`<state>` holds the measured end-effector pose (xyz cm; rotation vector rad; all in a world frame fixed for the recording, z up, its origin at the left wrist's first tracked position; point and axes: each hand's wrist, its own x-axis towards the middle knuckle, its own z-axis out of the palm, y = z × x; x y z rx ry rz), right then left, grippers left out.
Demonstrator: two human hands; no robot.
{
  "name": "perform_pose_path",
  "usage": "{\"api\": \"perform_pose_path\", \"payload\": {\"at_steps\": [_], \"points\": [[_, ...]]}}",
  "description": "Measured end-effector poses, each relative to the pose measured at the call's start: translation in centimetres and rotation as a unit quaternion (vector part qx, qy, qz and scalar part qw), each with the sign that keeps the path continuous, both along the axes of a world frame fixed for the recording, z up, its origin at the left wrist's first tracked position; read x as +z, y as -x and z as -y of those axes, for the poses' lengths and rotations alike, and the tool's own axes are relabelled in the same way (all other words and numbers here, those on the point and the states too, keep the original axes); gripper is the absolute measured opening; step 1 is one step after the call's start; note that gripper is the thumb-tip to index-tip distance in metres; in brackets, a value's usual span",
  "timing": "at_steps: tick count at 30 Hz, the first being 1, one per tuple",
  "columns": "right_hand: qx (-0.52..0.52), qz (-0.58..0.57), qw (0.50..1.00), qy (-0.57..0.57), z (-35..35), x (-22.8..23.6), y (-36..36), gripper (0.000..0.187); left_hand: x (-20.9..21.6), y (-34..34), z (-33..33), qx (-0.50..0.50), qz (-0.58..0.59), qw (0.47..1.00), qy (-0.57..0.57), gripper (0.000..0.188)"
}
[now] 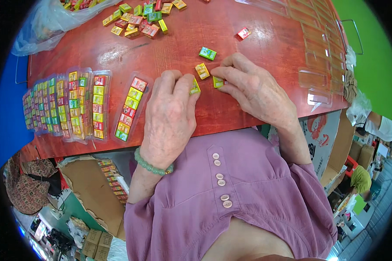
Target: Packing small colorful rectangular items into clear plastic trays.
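Left hand [167, 108], centre of frame: grasps one small yellow-green box [195, 88]. Right hand [258, 89], right of centre: pinches a second yellow-green box [218, 82]. Red tabletop [174, 52]: loose box pile [135, 20], upper left; filled clear tray [122, 103], left of centre.

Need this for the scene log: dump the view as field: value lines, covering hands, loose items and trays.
left_hand: left hand, fingers touching yellow-green mini box, grip partly hidden
right_hand: right hand, fingers pinching another yellow-green box
between_hands: yellow box, green box beyond it
apart: red box, beyond right hand
pile: mixed loose boxes, far side
left_side: box-filled transparent trays
right_side: transparent plastic trays without boxes
surface: red table
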<state>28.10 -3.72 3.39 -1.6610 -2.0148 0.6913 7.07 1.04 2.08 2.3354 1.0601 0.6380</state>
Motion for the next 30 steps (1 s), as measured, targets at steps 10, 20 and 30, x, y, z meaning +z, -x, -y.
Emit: {"api": "perform_pose_path", "payload": {"at_steps": [10,20,30], "points": [[0.025,0.003,0.999,-0.033,-2.2,-0.2,-0.2,0.03,-0.2,-1.0,-1.3,0.008,0.011,1.0,0.008,0.036],[-0.001,-0.024,0.999,-0.039,-2.5,-0.7,-0.4,0.042,-1.2,-1.7,-1.4,0.012,0.001,0.999,-0.05,0.036],[0.013,-0.081,0.996,0.02,-2.9,0.2,-1.3,0.04,-1.7,-2.0,-1.2,0.03,-0.005,0.995,-0.096,0.034]]}}
